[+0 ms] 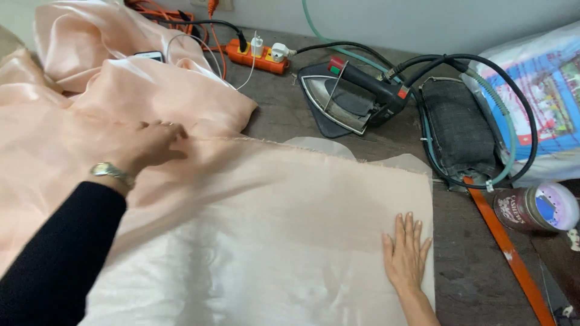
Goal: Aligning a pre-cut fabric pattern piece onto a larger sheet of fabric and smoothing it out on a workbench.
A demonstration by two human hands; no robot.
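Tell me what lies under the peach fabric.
A pale sheet peeks out past the peach fabric at its far edge, on the grey table. The rest underneath is covered.

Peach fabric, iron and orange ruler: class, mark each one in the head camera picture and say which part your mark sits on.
peach fabric (314, 199), head view, on the flat smoothed stretch between the hands.
iron (338, 99), head view, on its shiny soleplate side.
orange ruler (507, 250), head view, midway along its strip.
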